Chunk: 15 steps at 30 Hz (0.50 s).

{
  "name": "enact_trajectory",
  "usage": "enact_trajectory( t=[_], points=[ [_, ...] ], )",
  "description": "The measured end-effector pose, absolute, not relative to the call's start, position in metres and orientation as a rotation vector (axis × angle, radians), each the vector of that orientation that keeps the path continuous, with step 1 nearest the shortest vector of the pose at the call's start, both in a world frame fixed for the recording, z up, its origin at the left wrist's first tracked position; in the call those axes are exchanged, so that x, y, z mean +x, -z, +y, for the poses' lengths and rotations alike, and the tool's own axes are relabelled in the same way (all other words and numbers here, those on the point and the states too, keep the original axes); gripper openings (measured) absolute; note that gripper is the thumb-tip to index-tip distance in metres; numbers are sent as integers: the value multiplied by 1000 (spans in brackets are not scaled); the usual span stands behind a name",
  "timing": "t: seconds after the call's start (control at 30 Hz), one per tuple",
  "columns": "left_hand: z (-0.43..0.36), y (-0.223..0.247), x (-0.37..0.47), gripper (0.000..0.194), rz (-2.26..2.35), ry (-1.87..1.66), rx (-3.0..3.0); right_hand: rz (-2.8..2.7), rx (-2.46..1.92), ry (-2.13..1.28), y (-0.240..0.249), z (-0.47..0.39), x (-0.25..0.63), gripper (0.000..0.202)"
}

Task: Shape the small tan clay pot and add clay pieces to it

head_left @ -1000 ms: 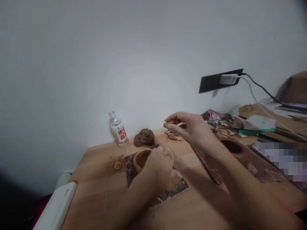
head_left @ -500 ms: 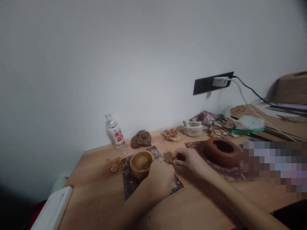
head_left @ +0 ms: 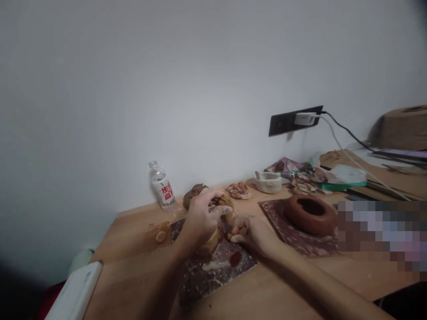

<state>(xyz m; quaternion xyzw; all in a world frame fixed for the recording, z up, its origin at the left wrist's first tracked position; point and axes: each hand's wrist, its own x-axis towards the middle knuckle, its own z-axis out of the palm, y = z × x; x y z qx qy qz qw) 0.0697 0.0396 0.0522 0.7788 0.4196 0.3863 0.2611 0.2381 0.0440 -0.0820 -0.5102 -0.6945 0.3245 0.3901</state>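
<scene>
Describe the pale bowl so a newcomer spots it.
Find the black socket panel on the wall. Below its left end, at the back of the wooden table, sits the pale bowl. Its whitish grey sets it apart from the red-brown pot.

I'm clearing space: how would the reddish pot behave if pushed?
The reddish pot sits low and wide, so it probably won't tip. It looks thick-walled, hinting at some weight; its matte surface likely isn't slippery.

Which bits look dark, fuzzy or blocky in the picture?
Head view: the wall dims towards the edges; head view: the left hand and right hand look slightly fuzzy; head view: a blocky patch covers part of the right.
</scene>
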Motion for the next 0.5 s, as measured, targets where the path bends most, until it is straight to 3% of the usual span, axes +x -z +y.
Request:
enact_trajectory(
  t=[0.1, 0.23, 0.5],
  points=[
    [40, -54, 71, 10, 1119, -1108, 1969, -1756, -1288, -860, 64, 38, 241, 18],
    [43, -53, 73, 17, 1017, -1160, 1736, -1563, -924, -1180, 20, 24, 238, 51],
    [46, -51, 63, 31, 959, -1048, 1793, -1471, -871, -1043, -6, 13, 223, 31]
  ],
)
